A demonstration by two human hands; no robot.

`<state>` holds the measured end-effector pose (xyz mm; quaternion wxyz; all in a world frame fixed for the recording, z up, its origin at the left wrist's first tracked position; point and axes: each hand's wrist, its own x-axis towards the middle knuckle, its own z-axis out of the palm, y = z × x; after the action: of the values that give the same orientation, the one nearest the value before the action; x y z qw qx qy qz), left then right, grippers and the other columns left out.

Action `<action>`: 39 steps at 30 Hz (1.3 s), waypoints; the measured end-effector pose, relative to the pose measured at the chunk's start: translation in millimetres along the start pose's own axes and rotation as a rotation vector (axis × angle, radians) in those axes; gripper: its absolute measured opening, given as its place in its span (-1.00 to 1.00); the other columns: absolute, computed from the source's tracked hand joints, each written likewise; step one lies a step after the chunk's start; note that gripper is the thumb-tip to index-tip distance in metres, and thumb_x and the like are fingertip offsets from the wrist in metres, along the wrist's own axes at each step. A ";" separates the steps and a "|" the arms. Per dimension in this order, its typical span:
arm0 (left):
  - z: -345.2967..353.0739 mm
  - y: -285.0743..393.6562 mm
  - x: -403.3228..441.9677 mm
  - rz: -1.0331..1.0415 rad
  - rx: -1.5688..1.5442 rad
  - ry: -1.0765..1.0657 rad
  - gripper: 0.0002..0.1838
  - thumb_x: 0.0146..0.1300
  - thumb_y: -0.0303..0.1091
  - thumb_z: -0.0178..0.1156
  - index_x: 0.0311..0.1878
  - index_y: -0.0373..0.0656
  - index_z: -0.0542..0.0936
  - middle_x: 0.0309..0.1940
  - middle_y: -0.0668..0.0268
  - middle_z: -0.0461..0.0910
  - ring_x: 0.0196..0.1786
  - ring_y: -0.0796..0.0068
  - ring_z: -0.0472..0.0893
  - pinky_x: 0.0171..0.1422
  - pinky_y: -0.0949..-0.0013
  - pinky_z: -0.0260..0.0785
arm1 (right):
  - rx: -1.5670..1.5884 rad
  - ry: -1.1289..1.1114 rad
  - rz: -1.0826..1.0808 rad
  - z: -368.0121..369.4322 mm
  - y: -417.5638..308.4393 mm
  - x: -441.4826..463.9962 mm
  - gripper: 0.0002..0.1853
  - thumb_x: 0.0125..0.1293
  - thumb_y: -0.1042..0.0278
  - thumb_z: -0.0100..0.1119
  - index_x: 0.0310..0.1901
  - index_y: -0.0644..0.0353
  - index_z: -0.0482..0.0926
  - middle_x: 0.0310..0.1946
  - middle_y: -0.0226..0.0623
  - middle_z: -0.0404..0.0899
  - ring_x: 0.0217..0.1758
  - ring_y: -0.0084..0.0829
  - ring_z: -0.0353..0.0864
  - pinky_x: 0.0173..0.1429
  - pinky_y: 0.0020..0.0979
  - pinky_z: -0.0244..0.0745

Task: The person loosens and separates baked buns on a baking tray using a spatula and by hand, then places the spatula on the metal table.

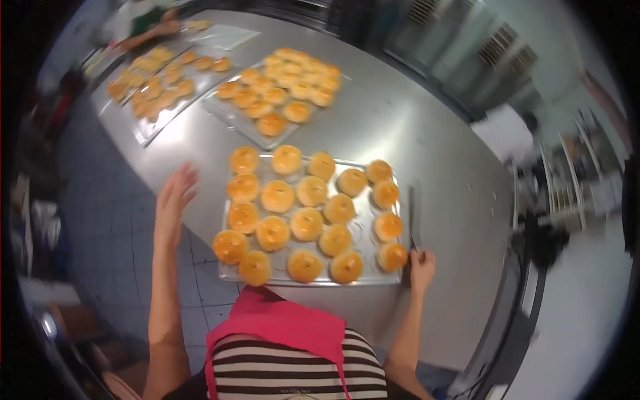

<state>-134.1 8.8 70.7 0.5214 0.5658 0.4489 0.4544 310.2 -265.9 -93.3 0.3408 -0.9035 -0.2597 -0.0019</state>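
Note:
A metal tray with several round golden buns, such as one bun, lies on the steel table in front of me. My left hand is raised left of the tray, fingers apart, slightly blurred and holding nothing. At the tray's lower right corner, my right hand is closed round the handle of a knife. Its long thin blade points away from me, alongside the tray's right edge.
Beyond my tray, a second tray of buns stands on the steel table. Another tray with buns lies farther left. A person is at the table's far left corner. Shelves stand at the right.

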 end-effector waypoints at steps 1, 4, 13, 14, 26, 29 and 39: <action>-21.8 -42.0 6.1 -0.130 0.004 0.005 -0.44 0.34 0.01 -0.13 0.24 -0.23 0.28 0.12 0.12 0.40 0.20 0.36 0.36 0.25 0.29 0.17 | 0.072 -0.029 0.029 0.2 -2.4 3.0 -0.59 0.07 0.11 0.22 -0.22 0.33 0.50 -0.29 -0.06 0.51 -0.17 -0.13 0.51 -0.04 -0.26 0.38; -43.8 -90.9 -10.8 -0.355 0.087 -0.060 -0.35 0.32 0.08 -0.14 0.28 -0.25 0.19 0.12 0.11 0.38 0.18 0.31 0.37 0.24 0.31 0.19 | 0.314 -0.159 0.139 -11.7 -30.5 -2.0 -0.64 0.11 0.15 0.22 -0.24 0.32 0.49 -0.40 -0.20 0.54 -0.32 -0.36 0.51 -0.16 -0.40 0.39; -15.7 -110.4 -28.7 -0.460 0.013 -0.044 -0.31 0.30 0.16 -0.17 0.27 -0.23 0.20 0.01 0.14 0.44 0.03 0.44 0.45 0.02 0.39 0.33 | 0.861 -0.395 0.363 -15.1 -30.9 -1.5 -0.74 0.16 0.39 0.20 -0.16 0.33 0.47 -0.37 -0.39 0.55 -0.32 -0.62 0.47 -0.23 -0.59 0.37; -14.6 -108.7 -31.6 -0.459 0.013 -0.032 -0.31 0.30 0.16 -0.17 0.27 -0.23 0.20 0.01 0.14 0.44 0.03 0.44 0.45 0.02 0.39 0.33 | 0.863 -0.407 0.358 -14.7 -30.1 -1.7 -0.74 0.16 0.39 0.20 -0.16 0.33 0.47 -0.37 -0.39 0.55 -0.32 -0.62 0.47 -0.23 -0.59 0.37; -8.9 -134.9 -35.1 -0.512 -0.117 -0.275 -0.34 0.28 0.18 -0.14 0.30 -0.05 0.16 0.06 0.13 0.42 0.11 0.38 0.43 0.12 0.31 0.27 | 0.800 -0.228 0.333 -24.7 -27.7 3.2 -0.74 0.19 0.38 0.17 -0.13 0.33 0.49 -0.36 -0.40 0.53 -0.37 -0.63 0.43 -0.29 -0.60 0.33; -8.7 -140.6 -28.7 -0.532 -0.207 -0.441 -0.34 0.29 0.18 -0.16 0.34 0.00 0.10 0.13 0.14 0.38 0.19 0.37 0.36 0.20 0.27 0.21 | 0.526 -0.090 0.115 -20.3 -26.4 3.0 -0.85 0.21 0.35 0.13 -0.27 0.24 0.49 -0.41 -0.50 0.48 -0.37 -0.68 0.39 -0.29 -0.63 0.29; -56.7 -132.1 -51.7 -0.460 -0.232 -0.291 -0.59 0.25 -0.29 0.10 0.18 -0.03 0.37 -0.01 0.33 0.47 -0.05 0.59 0.48 -0.01 0.52 0.31 | 0.528 -0.217 0.014 5.9 -190.2 -68.4 -0.79 0.22 0.41 0.10 -0.12 0.25 0.46 -0.47 -0.50 0.43 -0.49 -0.71 0.34 -0.45 -0.65 0.27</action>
<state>-203.8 -24.6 -61.1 0.7310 0.4449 0.4308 0.2865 160.5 -173.8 6.8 0.5345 -0.7802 -0.2798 0.1652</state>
